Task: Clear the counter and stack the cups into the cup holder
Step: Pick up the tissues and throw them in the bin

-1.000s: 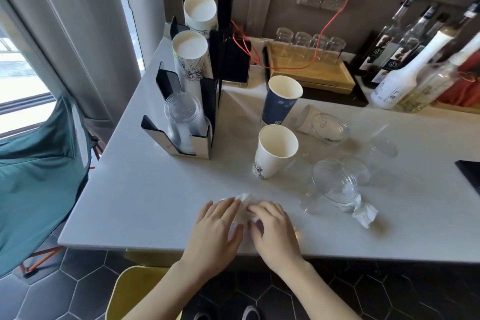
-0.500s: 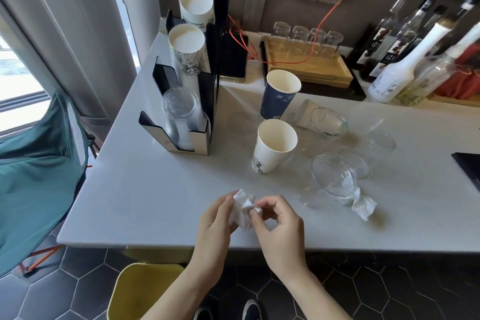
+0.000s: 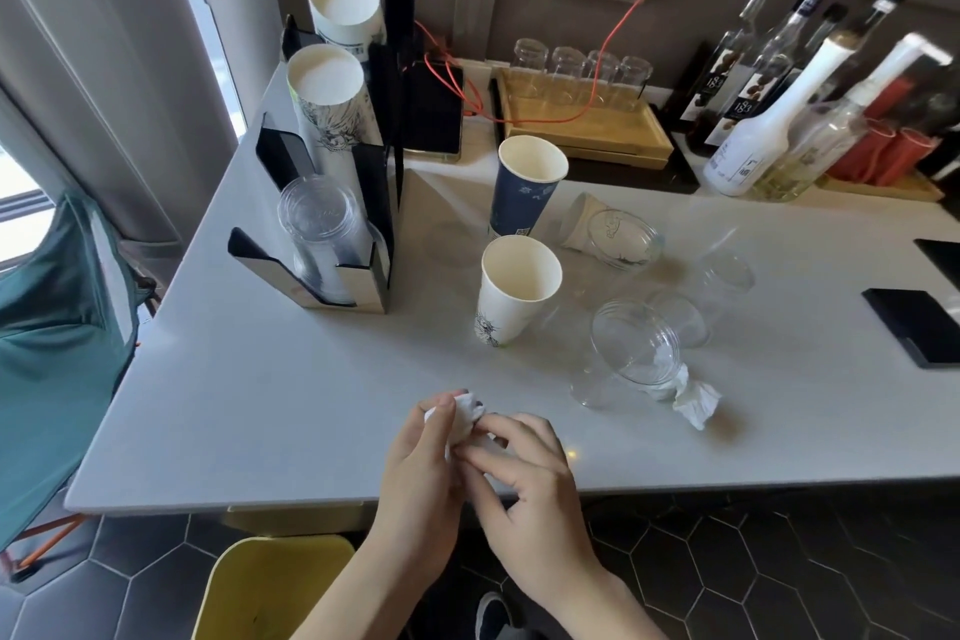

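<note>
A crumpled white tissue (image 3: 466, 412) is pinched between my left hand (image 3: 423, 457) and my right hand (image 3: 524, 476) above the counter's near edge. The black cup holder (image 3: 374, 244) at the left holds two stacks of white paper cups and a stack of clear plastic cups (image 3: 322, 234). Loose on the grey counter (image 3: 270, 395) stand a white paper cup (image 3: 514, 288) and a dark blue paper cup (image 3: 524, 187). A paper cup with a clear cup over it (image 3: 608, 231) lies tipped. Several clear cups (image 3: 639, 348) lie to the right, one with a second tissue wad (image 3: 693, 398) beside it.
A yellow bin (image 3: 270, 587) stands on the floor below the counter edge. At the back are a wooden tray of glasses (image 3: 582, 120), syrup bottles (image 3: 758, 130), a phone on a red cable (image 3: 431, 109). A black pad (image 3: 919, 325) lies at the right. A green chair (image 3: 47, 327) is at the left.
Both hands were flat on the counter over the tissue; they have gathered it up, lifted it off the surface and now hold it balled between the fingers.
</note>
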